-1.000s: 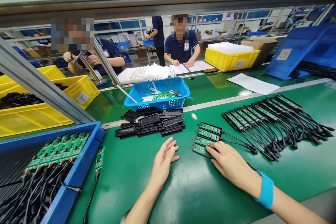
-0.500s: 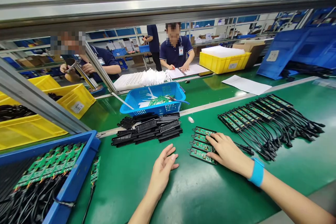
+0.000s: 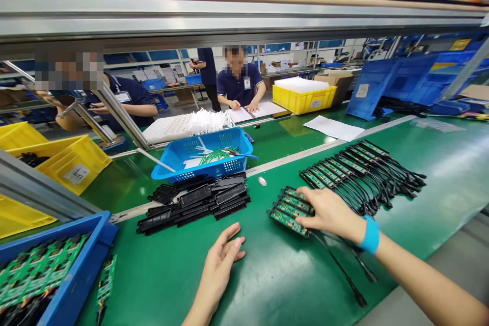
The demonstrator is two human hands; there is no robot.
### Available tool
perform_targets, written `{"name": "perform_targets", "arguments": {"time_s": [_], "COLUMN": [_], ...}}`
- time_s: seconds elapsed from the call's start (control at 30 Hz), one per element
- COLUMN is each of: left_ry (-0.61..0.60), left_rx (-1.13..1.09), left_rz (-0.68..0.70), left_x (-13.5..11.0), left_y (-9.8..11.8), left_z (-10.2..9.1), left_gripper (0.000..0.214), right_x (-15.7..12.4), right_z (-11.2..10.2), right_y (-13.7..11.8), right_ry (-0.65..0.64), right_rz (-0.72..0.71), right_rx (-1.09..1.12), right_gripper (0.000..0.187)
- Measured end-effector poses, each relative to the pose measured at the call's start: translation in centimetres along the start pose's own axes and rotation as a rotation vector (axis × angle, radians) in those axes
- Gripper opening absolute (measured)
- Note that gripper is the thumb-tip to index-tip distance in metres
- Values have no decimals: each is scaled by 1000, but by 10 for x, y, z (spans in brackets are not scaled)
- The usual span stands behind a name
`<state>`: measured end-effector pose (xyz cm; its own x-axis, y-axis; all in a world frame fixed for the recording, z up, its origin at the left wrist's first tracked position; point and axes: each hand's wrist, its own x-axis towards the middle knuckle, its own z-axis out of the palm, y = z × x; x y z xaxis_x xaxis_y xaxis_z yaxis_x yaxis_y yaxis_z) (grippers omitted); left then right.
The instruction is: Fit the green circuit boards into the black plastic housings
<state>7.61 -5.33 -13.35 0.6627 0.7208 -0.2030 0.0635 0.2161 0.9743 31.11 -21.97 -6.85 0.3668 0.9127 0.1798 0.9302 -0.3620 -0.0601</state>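
My right hand (image 3: 330, 211), with a blue band at the wrist, grips a side-by-side group of several green circuit boards in black cases (image 3: 289, 210). Thumb and fingers press on the group's right part, which they partly hide. Black cables (image 3: 338, 262) trail from it below the hand. My left hand (image 3: 223, 260) is held over the green table to the left, fingers loosely stretched and nothing in them. Beyond it lies a pile of bare black plastic cases (image 3: 196, 201). Right of the gripped group, a row of cased boards with cables (image 3: 336, 170) rests on the table.
A blue bin (image 3: 89, 260) of boards stands at left, with one loose board (image 3: 106, 280) beside it. A blue basket (image 3: 164, 165) holds green and white strips. Across the table are a yellow bin (image 3: 305, 99), a paper sheet (image 3: 332, 127) and co-workers (image 3: 241, 84).
The right hand has closed on the cased boards, which now tilt and shift slightly, their cables swung nearer to me. The left hand stays open. The whole view has turned right.
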Motion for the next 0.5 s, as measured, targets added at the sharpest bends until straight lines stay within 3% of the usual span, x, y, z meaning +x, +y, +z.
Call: {"name": "perform_targets", "arguments": {"time_s": [0.2, 0.37, 0.5], "left_ry": [3, -38, 16], "left_rx": [41, 92, 99], "left_rz": [14, 9, 35], "left_x": [-3, -2, -3], "left_y": [5, 4, 4], "left_z": [2, 1, 5], "left_gripper": [52, 56, 56], "right_x": [16, 18, 13], "right_z": [-31, -26, -17], "right_y": [87, 150, 168], "right_ry": [-19, -9, 2], "right_rz": [332, 450, 460], "right_rx": [-253, -328, -337], "right_gripper": [57, 57, 57]}}
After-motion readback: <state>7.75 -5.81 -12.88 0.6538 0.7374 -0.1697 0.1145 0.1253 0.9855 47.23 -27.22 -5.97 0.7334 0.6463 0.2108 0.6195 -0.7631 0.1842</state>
